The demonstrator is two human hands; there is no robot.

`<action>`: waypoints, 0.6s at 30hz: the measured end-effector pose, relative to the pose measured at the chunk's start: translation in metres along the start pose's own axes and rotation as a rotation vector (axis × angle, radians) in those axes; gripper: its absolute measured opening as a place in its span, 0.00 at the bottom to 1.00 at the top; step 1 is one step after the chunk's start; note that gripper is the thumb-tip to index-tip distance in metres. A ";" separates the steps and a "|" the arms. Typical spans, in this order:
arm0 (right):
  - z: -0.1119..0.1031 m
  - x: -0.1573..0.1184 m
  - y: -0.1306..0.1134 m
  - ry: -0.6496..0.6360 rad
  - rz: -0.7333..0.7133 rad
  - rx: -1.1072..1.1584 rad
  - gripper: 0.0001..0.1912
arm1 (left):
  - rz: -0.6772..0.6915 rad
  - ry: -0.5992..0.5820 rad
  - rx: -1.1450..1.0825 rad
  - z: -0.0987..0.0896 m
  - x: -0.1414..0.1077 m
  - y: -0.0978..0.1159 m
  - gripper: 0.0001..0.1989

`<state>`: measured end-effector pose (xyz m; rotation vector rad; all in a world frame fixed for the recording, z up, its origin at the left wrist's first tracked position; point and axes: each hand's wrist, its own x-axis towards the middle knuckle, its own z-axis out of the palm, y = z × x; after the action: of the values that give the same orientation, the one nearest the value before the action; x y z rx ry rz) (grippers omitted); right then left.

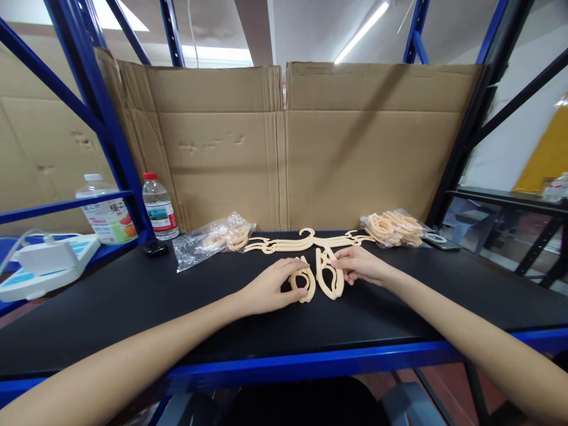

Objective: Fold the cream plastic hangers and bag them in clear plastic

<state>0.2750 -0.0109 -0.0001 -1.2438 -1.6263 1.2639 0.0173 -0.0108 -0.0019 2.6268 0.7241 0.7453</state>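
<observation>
A: In the head view, where do the folded hangers lie from the fingers?

B: Side by side on the black table [377,322]. The left folded hanger [312,287] is at the inner side of the left hand [268,287], and the right folded hanger [339,285] is at the inner side of the right hand [361,263]. Each hand is nearest to its own piece.

A: And how do the fingers stand?

B: The left thumb is at the near end and the fingers at the far end, with the hanger between them. The right fingers pinch the far right edge. How firmly, one cannot tell.

A: Which way go the long axes?

B: Both go away from the person; the right one leans its far end leftward. A narrow gap separates them. Opened hangers [290,243] lie crosswise, just behind.
</observation>
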 end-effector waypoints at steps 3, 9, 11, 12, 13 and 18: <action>0.003 0.001 0.005 0.009 0.031 -0.060 0.20 | 0.034 -0.118 0.073 0.001 -0.004 0.003 0.22; 0.012 0.000 0.006 0.039 -0.033 -0.245 0.29 | 0.058 -0.171 0.173 -0.002 -0.004 0.009 0.17; 0.014 0.001 0.008 0.061 -0.079 -0.323 0.25 | 0.068 -0.163 0.187 -0.002 -0.003 0.008 0.17; 0.015 0.002 0.009 0.081 -0.110 -0.361 0.23 | 0.070 -0.162 0.192 -0.002 -0.003 0.007 0.17; 0.016 0.004 0.010 0.104 -0.143 -0.399 0.21 | 0.071 -0.162 0.197 -0.003 -0.003 0.006 0.18; 0.017 0.004 0.011 0.133 -0.262 -0.513 0.17 | 0.059 -0.175 0.228 -0.003 -0.002 0.005 0.18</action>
<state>0.2614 -0.0107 -0.0152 -1.3180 -2.0066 0.6070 0.0162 -0.0156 0.0021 2.8847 0.7213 0.4626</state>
